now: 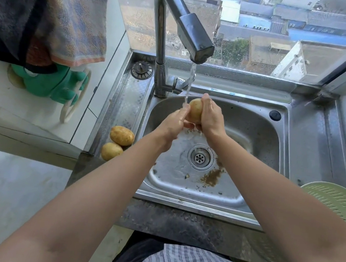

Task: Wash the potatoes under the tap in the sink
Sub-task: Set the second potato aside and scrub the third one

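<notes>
Centrally, potato [195, 109] held over the sink basin [255, 128] under the running tap [192, 33], right hand [210, 115] curled round its right side, left hand [174, 120] cupping its left side in the stream, two more potatoes [122, 135] on the sink's left ledge.

The stainless steel sink top [306, 134] carries two yellow-brown potatoes [122, 135], touching each other near its front left corner, a round metal drain strainer [142, 70] at its back left corner, and a pale green slotted plastic colander [337, 207] on its front right edge.
</notes>
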